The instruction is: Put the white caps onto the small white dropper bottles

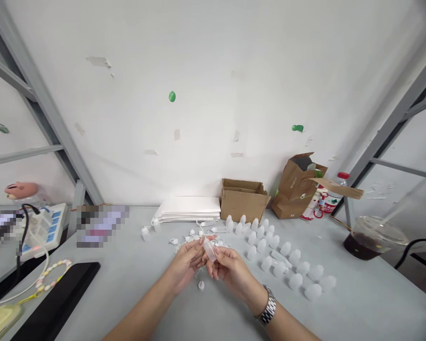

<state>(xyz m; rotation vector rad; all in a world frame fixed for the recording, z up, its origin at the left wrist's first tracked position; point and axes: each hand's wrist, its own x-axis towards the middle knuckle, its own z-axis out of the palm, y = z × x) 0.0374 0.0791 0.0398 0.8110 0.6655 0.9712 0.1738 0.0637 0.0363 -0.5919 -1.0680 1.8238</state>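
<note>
I see the left hand (185, 265) and right hand (231, 271) both pinching 1 small, tilted translucent bottle (209, 251) above the bench (128, 265), near rows of similar bottles (261, 245).

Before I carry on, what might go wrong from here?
The standing vials are close to the right hand, so a sideways swing might topple some. The held vial is small and might slip. The drink shares the table, so a knock might spill it.

Silver linked wristband (269, 308); bare forearms (146, 299)
</note>
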